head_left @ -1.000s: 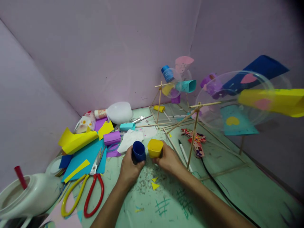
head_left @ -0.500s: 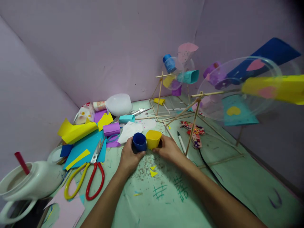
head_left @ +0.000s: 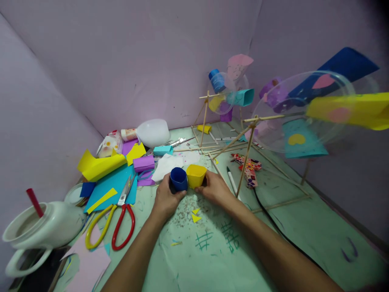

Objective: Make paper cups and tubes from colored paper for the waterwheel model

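My left hand (head_left: 166,197) is closed around the left side of a small blue paper cup (head_left: 179,180), thumb at its lower front. My right hand (head_left: 214,187) grips a yellow paper cup (head_left: 196,177) from its right side. The two cups are side by side, close together, with their open tops facing up toward me. Below them on the green table covering lie grey-brown crumbs and small yellow paper scraps (head_left: 196,218). A white paper piece (head_left: 167,167) lies just behind the blue cup.
Scissors (head_left: 123,202) with yellow and red handles lie left, by coloured paper (head_left: 106,186) and a white pitcher (head_left: 51,227). Stick frames with paper-cup wheels (head_left: 249,134) stand right, near a glue gun in patterned wrap (head_left: 251,172), its black cord (head_left: 270,221), and a marker (head_left: 232,180).
Both hands and cups stay nearly in the same place. The view has shifted slightly, so things at the left appear a little further right.
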`<state>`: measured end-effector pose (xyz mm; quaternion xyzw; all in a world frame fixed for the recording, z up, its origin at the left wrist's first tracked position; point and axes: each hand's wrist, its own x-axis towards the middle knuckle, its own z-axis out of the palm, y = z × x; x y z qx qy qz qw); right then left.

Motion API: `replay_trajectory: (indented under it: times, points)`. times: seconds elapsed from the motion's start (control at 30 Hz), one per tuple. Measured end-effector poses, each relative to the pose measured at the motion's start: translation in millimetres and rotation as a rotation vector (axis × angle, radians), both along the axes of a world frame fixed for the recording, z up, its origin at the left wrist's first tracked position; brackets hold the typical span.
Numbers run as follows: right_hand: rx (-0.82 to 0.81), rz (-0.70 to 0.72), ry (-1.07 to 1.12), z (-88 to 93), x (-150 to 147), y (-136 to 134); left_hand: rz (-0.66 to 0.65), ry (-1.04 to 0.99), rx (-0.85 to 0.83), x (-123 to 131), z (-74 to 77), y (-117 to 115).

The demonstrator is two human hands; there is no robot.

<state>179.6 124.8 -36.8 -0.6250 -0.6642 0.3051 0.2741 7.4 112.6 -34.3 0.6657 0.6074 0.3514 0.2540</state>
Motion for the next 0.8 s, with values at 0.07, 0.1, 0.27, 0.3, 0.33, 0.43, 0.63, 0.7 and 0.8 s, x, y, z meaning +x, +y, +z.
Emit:
replay_trajectory:
  times: [0.07,0.1,0.27,0.3,0.33,0.43,0.63,0.7,0.8]
  points:
    - [-0.004,0.022,0.008,-0.7,1,2,-0.025,0.009,-0.006,-1,-0.8,1]
    - [-0.005,0.036,0.012,-0.9,2,2,-0.042,0.012,-0.013,-2,-0.9,1]
    - [0.003,0.069,0.014,-0.7,5,3,-0.139,0.004,-0.061,-13,1.9,3]
    - [0.006,0.070,0.012,-0.5,5,3,-0.148,0.003,-0.064,-14,2.8,4]
    - [0.010,0.070,0.010,-0.3,5,3,-0.150,0.001,-0.065,-15,3.5,4]
    - [0.020,0.065,0.004,0.2,5,2,-0.137,0.004,-0.057,-13,3.8,4]
    - [0.019,0.070,0.012,-1.1,5,2,-0.076,0.039,-0.041,-5,0.7,2]
    - [0.015,0.074,0.018,-1.2,5,2,-0.074,0.048,-0.040,-5,0.3,2]
    - [-0.002,0.064,0.019,0.7,6,3,-0.074,0.055,-0.039,-6,0.1,2]
